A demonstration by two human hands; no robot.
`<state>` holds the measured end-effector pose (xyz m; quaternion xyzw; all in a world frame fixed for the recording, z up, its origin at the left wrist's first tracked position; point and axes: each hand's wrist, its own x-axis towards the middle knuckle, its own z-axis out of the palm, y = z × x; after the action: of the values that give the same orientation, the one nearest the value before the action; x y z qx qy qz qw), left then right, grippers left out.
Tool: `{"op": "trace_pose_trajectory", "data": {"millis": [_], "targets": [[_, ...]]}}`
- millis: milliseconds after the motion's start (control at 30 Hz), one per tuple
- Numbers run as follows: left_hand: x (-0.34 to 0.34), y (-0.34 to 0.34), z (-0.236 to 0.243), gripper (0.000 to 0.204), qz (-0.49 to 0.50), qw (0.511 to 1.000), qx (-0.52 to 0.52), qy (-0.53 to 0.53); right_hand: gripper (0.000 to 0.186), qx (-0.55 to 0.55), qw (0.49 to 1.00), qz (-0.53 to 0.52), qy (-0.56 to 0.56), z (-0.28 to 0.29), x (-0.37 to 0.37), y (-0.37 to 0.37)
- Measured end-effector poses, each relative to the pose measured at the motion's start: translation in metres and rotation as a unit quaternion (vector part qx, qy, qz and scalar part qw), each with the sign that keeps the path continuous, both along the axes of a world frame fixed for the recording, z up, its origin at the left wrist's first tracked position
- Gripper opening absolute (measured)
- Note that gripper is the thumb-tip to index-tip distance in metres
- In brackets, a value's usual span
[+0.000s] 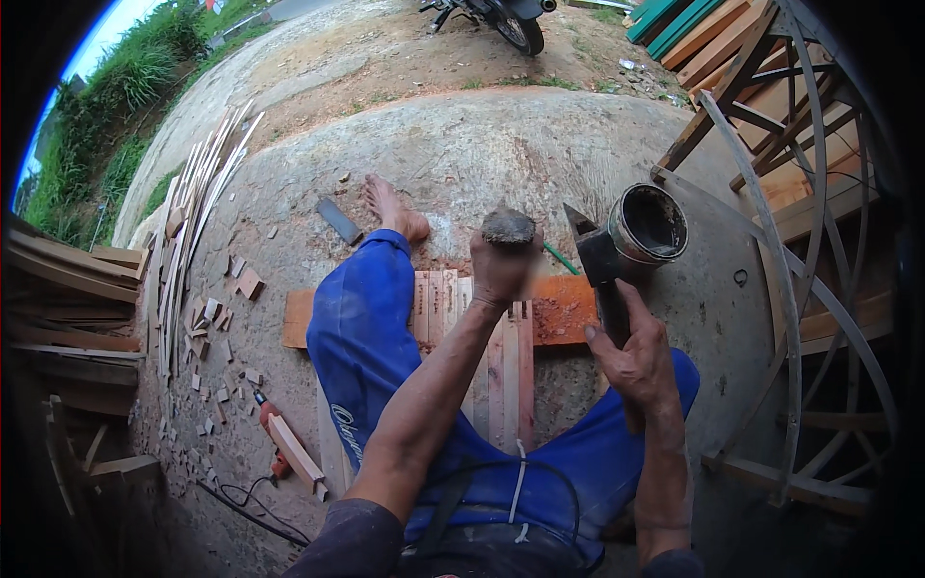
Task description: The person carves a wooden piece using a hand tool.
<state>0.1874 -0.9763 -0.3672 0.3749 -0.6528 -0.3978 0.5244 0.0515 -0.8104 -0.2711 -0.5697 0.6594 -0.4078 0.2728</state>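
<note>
My left hand (503,275) is closed around a thick, dark piece with a rough end (508,228). I see it end-on, so its kind is unclear. It is above several pale wooden strips (496,356) lying between my legs, across an orange-brown board (564,306). My right hand (636,352) grips the black handle of a hammer (599,252), whose dark head has a pointed, wedge-like end. Just beyond the hammer stands an open can (650,223), dark inside. Between the two hands lies a thin green stick (562,258), partly hidden by my left hand.
A red power drill (270,414) with a cord lies at left beside a wooden block (295,453). Scattered offcuts (207,328) and long thin strips (198,212) cover the left side. A curved frame (790,289) stands right, and a motorcycle (511,21) stands far off.
</note>
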Motion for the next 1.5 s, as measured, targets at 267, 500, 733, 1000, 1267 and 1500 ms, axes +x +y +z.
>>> {"op": "trace_pose_trajectory", "data": {"millis": [267,500,733,1000,1267,1500], "targets": [[-0.002,-0.001,-0.005,0.012,-0.032,0.996,0.023,0.078,0.051,-0.024,0.999,0.030,0.030,0.018,0.008,-0.011],[0.000,0.003,0.000,0.012,-0.005,0.999,-0.020,0.040,0.047,-0.103,0.989,0.053,0.087,0.067,0.012,-0.039],[-0.003,-0.002,0.005,0.019,-0.033,0.997,-0.073,0.017,0.053,0.088,0.906,0.132,0.393,0.051,0.004,-0.058],[0.000,-0.036,-0.021,0.026,0.020,0.992,0.062,0.109,0.047,-0.136,0.968,0.074,0.198,0.108,0.011,-0.072],[-0.011,-0.005,-0.003,0.025,-0.007,0.995,-0.023,0.094,0.042,0.097,0.899,0.145,0.401,0.044,-0.005,-0.083],[-0.010,-0.042,-0.018,0.020,-0.032,0.989,0.090,0.113,0.043,-0.161,0.976,0.054,0.134,0.111,0.013,-0.098]]}}
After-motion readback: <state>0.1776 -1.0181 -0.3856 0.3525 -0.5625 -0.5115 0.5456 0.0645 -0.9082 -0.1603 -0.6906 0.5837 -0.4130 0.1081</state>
